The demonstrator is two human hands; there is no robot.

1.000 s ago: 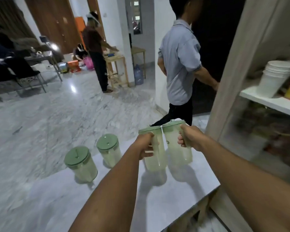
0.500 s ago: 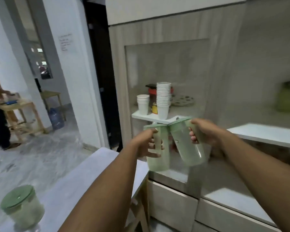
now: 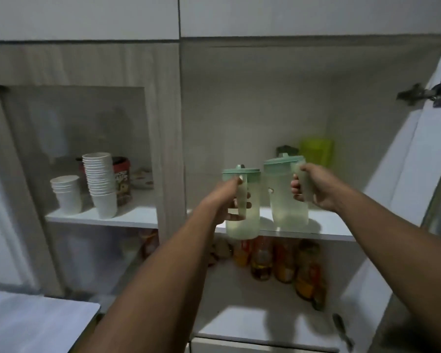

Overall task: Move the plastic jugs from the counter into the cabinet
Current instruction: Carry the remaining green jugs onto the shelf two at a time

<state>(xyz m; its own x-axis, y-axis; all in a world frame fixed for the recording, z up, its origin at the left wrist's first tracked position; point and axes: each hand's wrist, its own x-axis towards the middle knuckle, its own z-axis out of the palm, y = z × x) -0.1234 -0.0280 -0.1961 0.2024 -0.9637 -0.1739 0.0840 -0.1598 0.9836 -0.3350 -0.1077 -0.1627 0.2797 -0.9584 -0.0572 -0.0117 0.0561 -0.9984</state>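
Left hand (image 3: pixel 227 202) grips the handle of one translucent green-lidded plastic jug (image 3: pixel 242 202); right hand (image 3: pixel 316 189) grips another (image 3: pixel 285 192), both at the white cabinet shelf (image 3: pixel 336 222).

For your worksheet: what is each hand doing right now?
Left hand: closed on the left jug handle.
Right hand: closed on the right jug handle.

Head camera, facing the open cabinet (image 3: pixel 252 103) — close, slightly upward
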